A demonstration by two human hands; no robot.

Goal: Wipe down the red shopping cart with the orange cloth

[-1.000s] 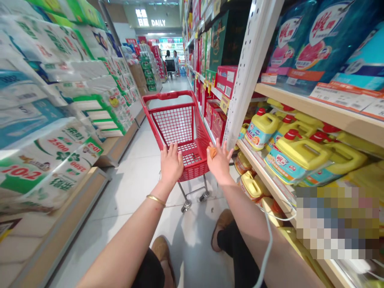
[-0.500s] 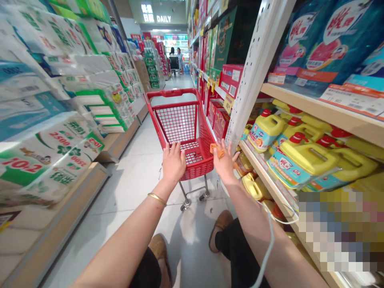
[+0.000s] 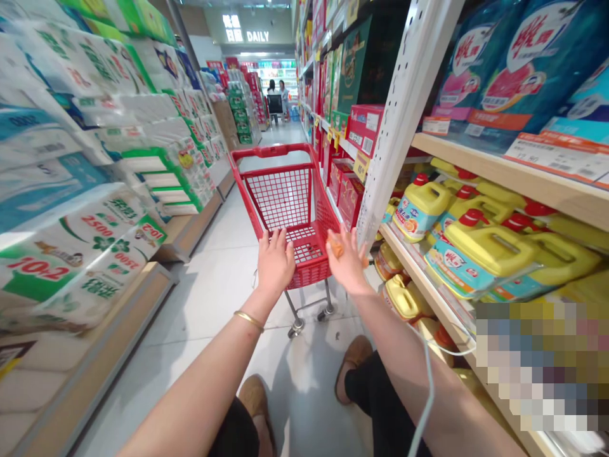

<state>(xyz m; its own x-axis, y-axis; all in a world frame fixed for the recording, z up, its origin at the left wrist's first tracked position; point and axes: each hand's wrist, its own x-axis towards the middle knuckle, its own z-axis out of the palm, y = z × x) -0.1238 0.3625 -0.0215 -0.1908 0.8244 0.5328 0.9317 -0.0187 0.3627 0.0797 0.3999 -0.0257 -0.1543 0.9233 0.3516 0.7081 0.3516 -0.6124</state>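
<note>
A red shopping cart (image 3: pixel 278 151) stands in the aisle in front of me. Its mesh basket has nothing in it. My left hand (image 3: pixel 276 259) is over the near left corner of the basket, fingers stretched forward and apart; whether it touches the rim I cannot tell. At the near right corner is my right hand (image 3: pixel 346 260), slightly blurred, with a crumpled orange cloth (image 3: pixel 335 247) in it. Bits of orange show on both sides of that hand. A gold bangle (image 3: pixel 248 320) circles my left wrist.
On the right, a shelf (image 3: pixel 504 168) holds yellow detergent jugs (image 3: pixel 480 254) and blue bottles (image 3: pixel 528 63). A white post (image 3: pixel 399 114) rises near the cart. Tissue packs (image 3: pixel 90 254) are stacked left. Two people (image 3: pixel 282 95) are far ahead by a black chair (image 3: pixel 275 105). A white cable (image 3: pixel 425 387) crosses my right arm.
My right hand has shifted a little left, and the cloth has turned with it, now showing on both sides. My left hand and the cart are nearly unchanged.
</note>
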